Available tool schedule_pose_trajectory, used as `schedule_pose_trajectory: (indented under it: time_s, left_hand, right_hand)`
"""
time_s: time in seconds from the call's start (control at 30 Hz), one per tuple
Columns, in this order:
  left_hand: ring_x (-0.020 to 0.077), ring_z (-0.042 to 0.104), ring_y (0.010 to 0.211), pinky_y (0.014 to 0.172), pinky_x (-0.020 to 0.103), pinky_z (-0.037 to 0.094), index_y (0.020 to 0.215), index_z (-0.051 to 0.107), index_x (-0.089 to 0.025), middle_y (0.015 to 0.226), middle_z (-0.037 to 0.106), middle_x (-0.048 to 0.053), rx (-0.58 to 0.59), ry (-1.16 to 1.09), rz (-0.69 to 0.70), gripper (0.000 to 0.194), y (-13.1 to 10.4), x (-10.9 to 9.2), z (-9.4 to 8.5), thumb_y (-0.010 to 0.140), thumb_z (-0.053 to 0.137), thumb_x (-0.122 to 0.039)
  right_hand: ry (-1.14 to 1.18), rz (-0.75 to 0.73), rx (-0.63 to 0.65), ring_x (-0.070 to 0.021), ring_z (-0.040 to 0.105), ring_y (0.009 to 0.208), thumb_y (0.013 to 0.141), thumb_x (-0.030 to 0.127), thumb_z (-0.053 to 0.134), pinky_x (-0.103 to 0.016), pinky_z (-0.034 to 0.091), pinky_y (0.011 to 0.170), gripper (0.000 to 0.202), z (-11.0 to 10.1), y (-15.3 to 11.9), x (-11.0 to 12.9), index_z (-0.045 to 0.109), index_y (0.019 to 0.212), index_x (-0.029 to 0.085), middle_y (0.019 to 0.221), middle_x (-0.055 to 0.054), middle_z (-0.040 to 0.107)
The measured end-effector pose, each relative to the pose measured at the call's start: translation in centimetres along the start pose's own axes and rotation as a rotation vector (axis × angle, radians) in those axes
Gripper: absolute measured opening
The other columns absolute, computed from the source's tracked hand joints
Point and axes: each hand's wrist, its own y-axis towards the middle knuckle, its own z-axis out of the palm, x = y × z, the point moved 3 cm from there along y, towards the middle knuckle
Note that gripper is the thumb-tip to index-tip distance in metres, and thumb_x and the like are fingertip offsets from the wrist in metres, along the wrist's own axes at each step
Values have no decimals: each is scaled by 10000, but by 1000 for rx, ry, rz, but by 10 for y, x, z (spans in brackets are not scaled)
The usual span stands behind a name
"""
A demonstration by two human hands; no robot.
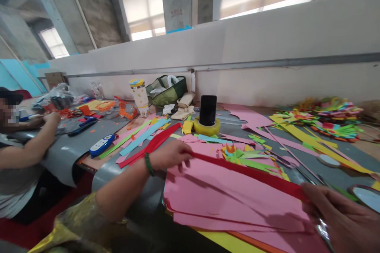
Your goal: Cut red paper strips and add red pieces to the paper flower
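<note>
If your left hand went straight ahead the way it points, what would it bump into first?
Past the red strip it holds, the left hand would probably meet the colorful cut paper first. Depth is unclear, so it might pass over.

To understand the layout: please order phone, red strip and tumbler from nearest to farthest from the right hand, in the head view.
1. Red strip: end held in right hand.
2. Phone: to the hand's left.
3. Tumbler: farthest left.

A long red paper strip point(249, 172) stretches above pink sheets point(225, 193).
</note>
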Motion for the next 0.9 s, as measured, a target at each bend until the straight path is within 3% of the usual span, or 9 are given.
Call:
schedule_pose_trajectory:
  time_s: [0.1,0.2,0.3,0.43,0.57,0.73,0.9]
  left_hand:
    - [94,620,591,565,223,489,982,612,-127,871,668,46,-217,23,-155,226,10,37,-55,944,435,-262]
    - [167,629,835,717,347,540,1114,572,-141,1043,625,68,-282,65,-288,277,28,69,-88,913,539,-330]
    - [198,612,941,792,396,531,1162,558,-162,1144,594,83,-291,128,-343,301,49,87,-96,908,549,-324]
    - [226,597,992,828,417,517,1163,565,-164,1180,580,79,-311,259,-341,309,69,96,-97,901,557,-328]
    - [229,585,1022,852,435,505,1185,551,-170,1211,564,89,-325,379,-339,325,76,103,-105,901,557,-326]
    - [229,592,1008,842,430,508,1166,562,-161,1186,577,83,-251,440,-416,320,62,107,-117,898,559,-336]
    - [203,615,937,794,401,529,1132,575,-149,1122,604,74,-178,439,-525,290,30,109,-130,899,563,-321]
  right_hand:
    - [42,31,9,-121,445,409,501,549,655,-216,371,372,351,-1,1,-1,616,534,202,416,3,537]
    - [66,48,89,-117,432,398,439,564,711,-213,341,348,403,4,3,-7,653,566,186,422,2,536]
    - [58,-10,160,-116,411,387,464,589,727,-218,321,343,421,9,3,-14,665,576,188,410,3,505]
    - [1,-150,206,-124,409,401,557,552,723,-230,321,354,353,7,-1,-21,649,576,207,431,0,500]
    - [-56,-135,284,-126,451,429,582,551,716,-214,369,382,356,2,-2,-28,655,619,202,449,5,528]
    - [-19,-118,242,-110,438,421,623,574,682,-198,368,380,383,-1,-7,-24,647,623,193,441,19,509]
    - [19,-155,191,-101,422,416,635,577,673,-199,354,384,387,3,-13,-22,639,603,192,433,30,487]
